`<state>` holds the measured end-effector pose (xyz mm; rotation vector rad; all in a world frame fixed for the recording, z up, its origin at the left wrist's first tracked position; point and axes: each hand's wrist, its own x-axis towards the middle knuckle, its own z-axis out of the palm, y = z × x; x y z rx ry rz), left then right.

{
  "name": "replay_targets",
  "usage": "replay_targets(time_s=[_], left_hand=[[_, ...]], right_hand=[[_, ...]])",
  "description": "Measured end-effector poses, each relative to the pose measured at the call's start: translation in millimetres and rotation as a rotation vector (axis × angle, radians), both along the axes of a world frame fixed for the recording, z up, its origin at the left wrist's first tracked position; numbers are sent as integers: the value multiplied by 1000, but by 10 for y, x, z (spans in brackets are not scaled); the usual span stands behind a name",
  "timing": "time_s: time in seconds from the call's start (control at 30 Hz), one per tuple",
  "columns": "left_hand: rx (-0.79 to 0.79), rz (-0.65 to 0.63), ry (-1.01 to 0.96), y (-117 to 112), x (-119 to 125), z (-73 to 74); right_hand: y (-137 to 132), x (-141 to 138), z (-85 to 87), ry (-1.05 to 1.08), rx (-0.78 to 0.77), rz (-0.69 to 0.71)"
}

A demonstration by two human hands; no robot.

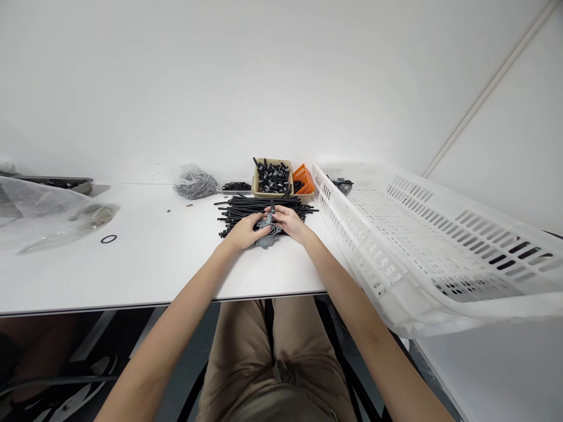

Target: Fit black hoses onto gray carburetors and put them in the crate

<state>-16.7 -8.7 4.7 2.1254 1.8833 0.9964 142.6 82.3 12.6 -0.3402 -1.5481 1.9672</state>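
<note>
A grey metal carburetor (266, 239) with a round opening is held low over the front of a pile of black rubber hoses (246, 206). My left hand (245, 233) is closed around its left side, thumb across the body. On the upper right, my right hand (290, 223) grips the same carburetor, its fingertips close to a small black piece (272, 207) that stands up at the top. Whether that piece is joined to the body, I cannot tell. My fingers cover part of the carburetor.
Behind the hoses stand a beige bin (255, 189) of black fittings, an orange basket (302, 173) and a shallow tray of black rings (236, 186). A large white crate (373, 246) borders the right. Leftward lie plastic bags (196, 181) and a black O-ring (108, 239).
</note>
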Motion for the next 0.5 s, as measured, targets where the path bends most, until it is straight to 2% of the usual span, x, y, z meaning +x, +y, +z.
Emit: replay_targets(time_s=[0.5], left_hand=[[4, -9, 2, 11, -11, -10]], right_hand=[[-28, 5, 20, -6, -2, -9]])
